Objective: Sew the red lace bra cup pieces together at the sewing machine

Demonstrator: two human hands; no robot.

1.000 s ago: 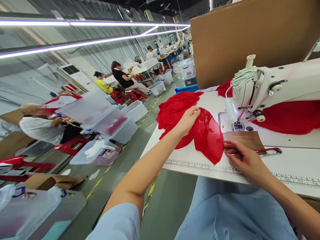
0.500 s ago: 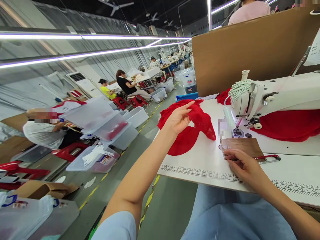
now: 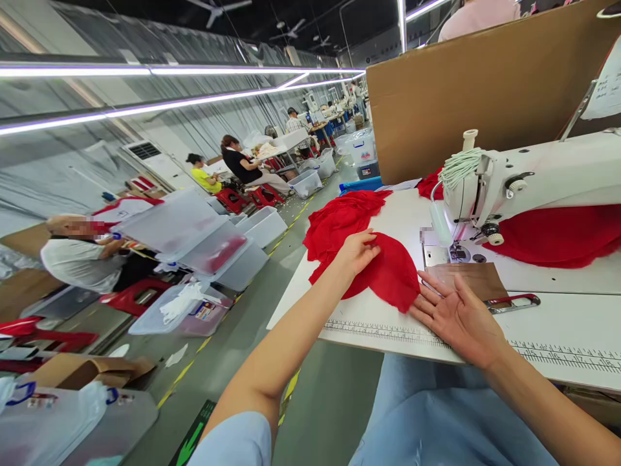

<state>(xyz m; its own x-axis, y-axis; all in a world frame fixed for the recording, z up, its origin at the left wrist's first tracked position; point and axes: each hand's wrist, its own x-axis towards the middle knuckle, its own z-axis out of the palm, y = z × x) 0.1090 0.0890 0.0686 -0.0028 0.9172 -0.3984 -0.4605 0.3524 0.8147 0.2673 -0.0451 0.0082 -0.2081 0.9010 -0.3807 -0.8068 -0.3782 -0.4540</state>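
Rising behind the work, a brown cardboard panel (image 3: 485, 97) blocks the view beyond it, leaving only part of a person in a pink top (image 3: 478, 18), cut off by the frame. The white surface (image 3: 582, 310), its near edge marked with a ruler, runs out of view at right. So does the sewing machine (image 3: 548, 171), its arm partly covering a spread of red cloth (image 3: 553, 236); the needle area is hard to make out. At left on the surface lies a crumpled red pile (image 3: 334, 217), its near side hidden by a forearm. A rounded red piece (image 3: 395, 272) lies against it, reaching right between the two hands, which are well apart. The left hand (image 3: 358, 254) reaches across back-up, fingers bent at the piece's upper edge — whether cloth is pinched beneath them cannot be told. The right hand (image 3: 460, 320) is spread palm up, fingertips at the piece's right edge — contact is unclear. Just beyond it, a brown sheet (image 3: 478, 275) is partly hidden by the fingers, next to a red-handled tool (image 3: 521, 301).
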